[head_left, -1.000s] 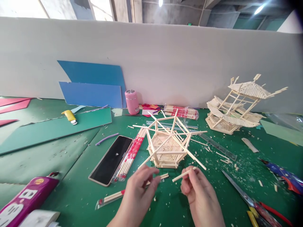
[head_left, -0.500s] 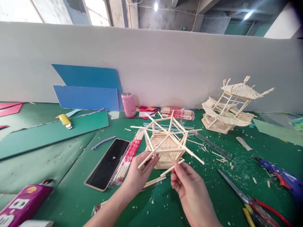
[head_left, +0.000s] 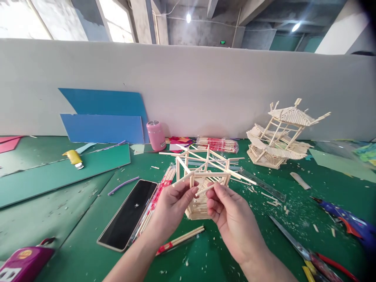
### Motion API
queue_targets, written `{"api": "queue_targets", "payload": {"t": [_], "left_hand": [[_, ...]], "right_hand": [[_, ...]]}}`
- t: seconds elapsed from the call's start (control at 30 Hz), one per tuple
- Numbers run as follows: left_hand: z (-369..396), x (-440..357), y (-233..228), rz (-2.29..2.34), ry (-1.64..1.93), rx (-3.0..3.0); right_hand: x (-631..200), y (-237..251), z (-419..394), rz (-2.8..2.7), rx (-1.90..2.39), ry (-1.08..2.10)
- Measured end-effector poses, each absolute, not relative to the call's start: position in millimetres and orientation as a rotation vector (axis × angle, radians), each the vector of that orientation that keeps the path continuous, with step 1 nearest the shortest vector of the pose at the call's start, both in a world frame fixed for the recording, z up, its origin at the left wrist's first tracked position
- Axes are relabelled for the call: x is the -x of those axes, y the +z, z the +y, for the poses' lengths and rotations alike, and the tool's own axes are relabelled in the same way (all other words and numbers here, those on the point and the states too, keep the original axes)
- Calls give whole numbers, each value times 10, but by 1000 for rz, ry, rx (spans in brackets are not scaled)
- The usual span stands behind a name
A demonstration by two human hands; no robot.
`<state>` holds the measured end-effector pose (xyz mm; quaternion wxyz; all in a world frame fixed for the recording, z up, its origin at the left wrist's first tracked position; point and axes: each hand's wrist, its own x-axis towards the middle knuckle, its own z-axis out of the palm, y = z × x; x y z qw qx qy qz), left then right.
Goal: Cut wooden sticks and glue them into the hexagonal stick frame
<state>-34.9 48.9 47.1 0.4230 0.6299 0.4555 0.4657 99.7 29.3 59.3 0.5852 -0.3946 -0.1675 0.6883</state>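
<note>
A pavilion-like frame of thin wooden sticks (head_left: 210,174) stands before me, with sticks radiating out from the centre of its top. My left hand (head_left: 176,201) grips it at a front-left corner post, thumb and fingers closed round the wood. Between the thumb and fingertips of my right hand (head_left: 227,211) is a short wooden stick (head_left: 205,190), slanting in front of the frame. The stick's left end lies close by my left thumb; I cannot tell whether it touches the post. Part of the frame's floor is hidden behind my hands.
Left of the frame lie a phone (head_left: 127,215) and packed sticks (head_left: 160,190). Scissors (head_left: 293,239) and a blue glue gun (head_left: 343,217) lie at right. Behind stand a pink bottle (head_left: 156,136) and a finished-looking stick pavilion (head_left: 279,135). A yellow cutter (head_left: 73,158) lies far left.
My right hand has brought the short stick up and left, close to the front-left post. The frame has been tipped or turned a little, and the view has shifted slightly.
</note>
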Motion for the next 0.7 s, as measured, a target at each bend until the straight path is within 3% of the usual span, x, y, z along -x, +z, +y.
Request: {"api": "queue_targets", "payload": {"t": [0.7], "left_hand": [[472, 366, 496, 1054, 1090, -1282]], "right_hand": [[-927, 553, 379, -411, 951, 1502]]}}
